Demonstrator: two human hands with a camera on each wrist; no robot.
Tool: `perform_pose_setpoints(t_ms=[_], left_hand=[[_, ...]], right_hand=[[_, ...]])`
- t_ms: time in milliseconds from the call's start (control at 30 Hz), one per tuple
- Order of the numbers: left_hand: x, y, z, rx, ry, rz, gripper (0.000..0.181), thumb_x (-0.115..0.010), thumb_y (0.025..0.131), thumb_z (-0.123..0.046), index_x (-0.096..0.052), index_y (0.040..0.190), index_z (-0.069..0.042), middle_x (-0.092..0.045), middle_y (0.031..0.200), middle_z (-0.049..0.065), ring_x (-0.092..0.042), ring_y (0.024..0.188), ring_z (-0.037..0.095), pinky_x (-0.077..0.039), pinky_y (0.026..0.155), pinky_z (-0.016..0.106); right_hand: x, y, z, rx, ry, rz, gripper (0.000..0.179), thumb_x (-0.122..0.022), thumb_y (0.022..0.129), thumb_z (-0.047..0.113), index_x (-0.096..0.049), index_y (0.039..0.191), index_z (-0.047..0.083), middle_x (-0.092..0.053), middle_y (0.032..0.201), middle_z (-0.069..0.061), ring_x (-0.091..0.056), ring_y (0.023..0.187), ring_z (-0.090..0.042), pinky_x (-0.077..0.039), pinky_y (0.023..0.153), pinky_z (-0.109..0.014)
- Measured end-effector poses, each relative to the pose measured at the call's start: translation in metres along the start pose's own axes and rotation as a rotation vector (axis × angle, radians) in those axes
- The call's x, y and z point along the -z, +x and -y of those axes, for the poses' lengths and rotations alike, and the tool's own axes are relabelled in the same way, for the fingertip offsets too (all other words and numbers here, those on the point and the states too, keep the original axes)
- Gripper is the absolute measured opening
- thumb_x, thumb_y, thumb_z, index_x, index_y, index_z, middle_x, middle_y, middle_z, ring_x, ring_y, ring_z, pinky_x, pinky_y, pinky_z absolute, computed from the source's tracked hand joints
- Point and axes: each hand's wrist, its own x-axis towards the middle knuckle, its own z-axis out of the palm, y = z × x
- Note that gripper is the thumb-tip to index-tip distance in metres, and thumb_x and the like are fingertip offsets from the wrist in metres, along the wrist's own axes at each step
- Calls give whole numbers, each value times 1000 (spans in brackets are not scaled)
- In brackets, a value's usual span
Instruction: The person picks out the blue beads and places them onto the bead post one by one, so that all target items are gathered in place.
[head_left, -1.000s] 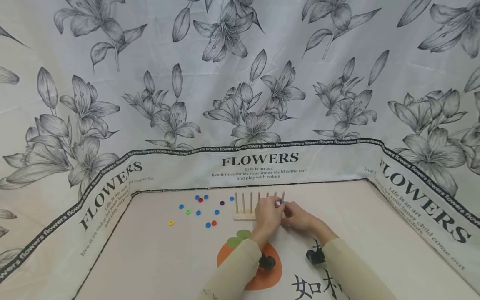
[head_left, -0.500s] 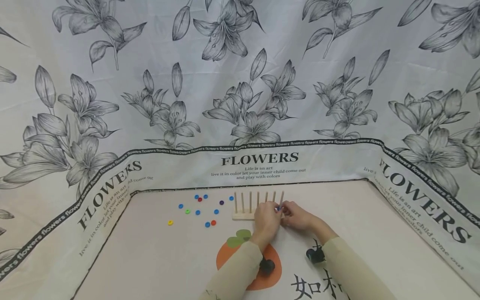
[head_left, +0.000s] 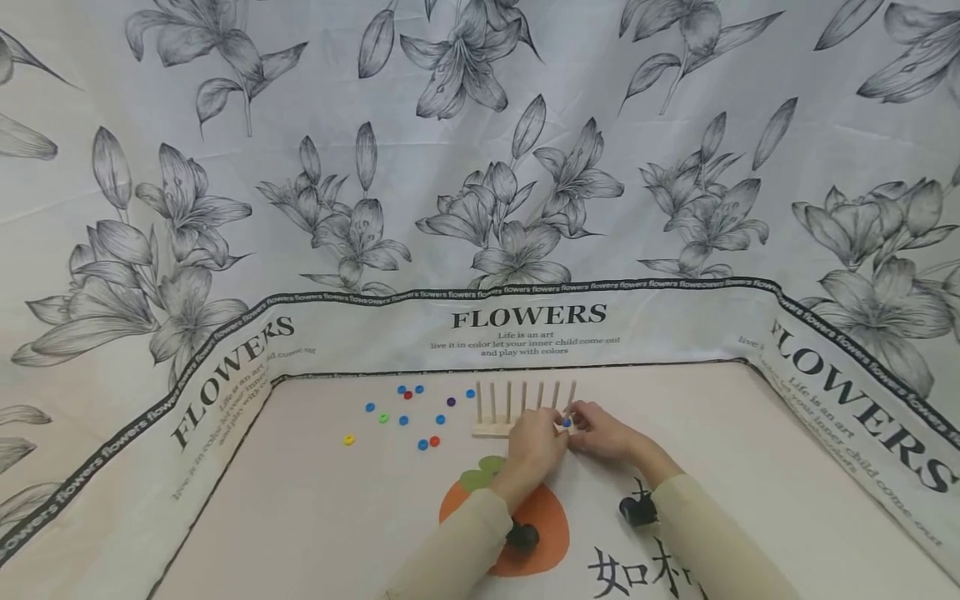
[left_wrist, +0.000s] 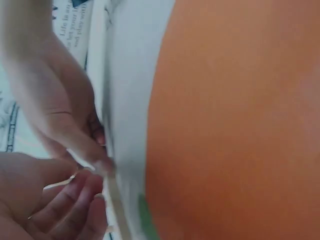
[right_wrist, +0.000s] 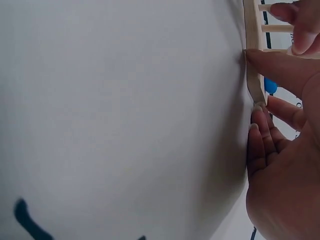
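A wooden peg rack point(head_left: 491, 429) with a row of upright pegs stands near the back of the table. My right hand point(head_left: 603, 432) grips the right end of its base; in the right wrist view the thumb point(right_wrist: 280, 67) lies across the base and the fingertips meet its end. Low on the end peg sits a blue bead point(right_wrist: 270, 86), just behind that thumb. My left hand point(head_left: 536, 442) is beside the bead, in front of the right-hand pegs. Its fingers point(left_wrist: 60, 207) are loosely bent in the left wrist view, with nothing visible between them.
Several loose beads lie left of the rack, among them a yellow bead point(head_left: 348, 440), a green bead point(head_left: 384, 418), a red bead point(head_left: 435, 442) and a purple bead point(head_left: 451, 402). Flower-printed cloth point(head_left: 525, 333) walls in the table at the back and sides.
The blue bead has come down the end peg to the base, and my left hand has lowered with it. The right hand stays at the rack's end. The head view has shifted slightly.
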Motion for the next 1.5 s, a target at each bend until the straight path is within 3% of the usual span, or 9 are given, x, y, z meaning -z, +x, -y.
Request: perform_pose_setpoints(t_ms=[167, 367, 800, 1033, 1167, 1367, 1500], left_hand=[[17, -10, 0, -57, 3, 47, 12, -74, 92, -24, -78, 100, -15, -67, 71, -9, -55, 62, 5, -45, 55, 22], [42, -23, 9, -105, -46, 103, 13, -71, 96, -23, -76, 104, -14, -70, 81, -8, -58, 68, 4, -47, 57, 21], [86, -36, 64, -156, -163, 51, 17, -67, 97, -15, -75, 109, -5, -72, 93, 0, -64, 77, 9, -53, 68, 25], [107, -45, 98, -205, -160, 32, 17, -67, 98, -13, -72, 111, -4, -69, 100, 2, -64, 88, 16, -54, 78, 30], [118, -52, 117, -182, -162, 17, 20, -67, 97, -13, -71, 115, -5, -69, 107, 4, -64, 95, 20, -54, 82, 35], [130, -58, 144, -117, -93, -28, 27, -72, 96, -13, -69, 121, -6, -68, 116, 5, -63, 102, 22, -56, 87, 38], [137, -59, 161, -53, -89, -29, 34, -74, 94, -14, -66, 126, -5, -66, 120, 8, -62, 104, 23, -56, 88, 39]], right_hand=[[4, -3, -5, 21, -20, 13, 65, -71, 92, 29, -46, 140, -8, -54, 126, -28, -53, 116, -43, -45, 99, -60], [6, -5, -8, 28, 20, 18, 55, -70, 93, 21, -49, 138, -4, -56, 129, -27, -55, 118, -44, -45, 101, -62], [11, -2, -8, 6, 14, 19, 54, -69, 94, 20, -49, 138, -3, -54, 126, -25, -54, 114, -38, -45, 100, -59], [7, 0, -5, 8, 21, 17, 53, -70, 93, 18, -49, 137, -3, -55, 120, -21, -54, 107, -32, -47, 95, -53], [5, 0, -2, 7, 25, 18, 52, -70, 93, 17, -50, 136, -3, -55, 120, -21, -54, 106, -32, -47, 95, -53], [3, 1, 1, 18, 37, 19, 52, -71, 93, 16, -50, 136, -4, -56, 121, -23, -55, 109, -35, -46, 98, -57], [1, 2, 3, 13, 40, 15, 53, -71, 92, 16, -50, 136, -4, -57, 120, -21, -56, 107, -32, -47, 97, -55]])
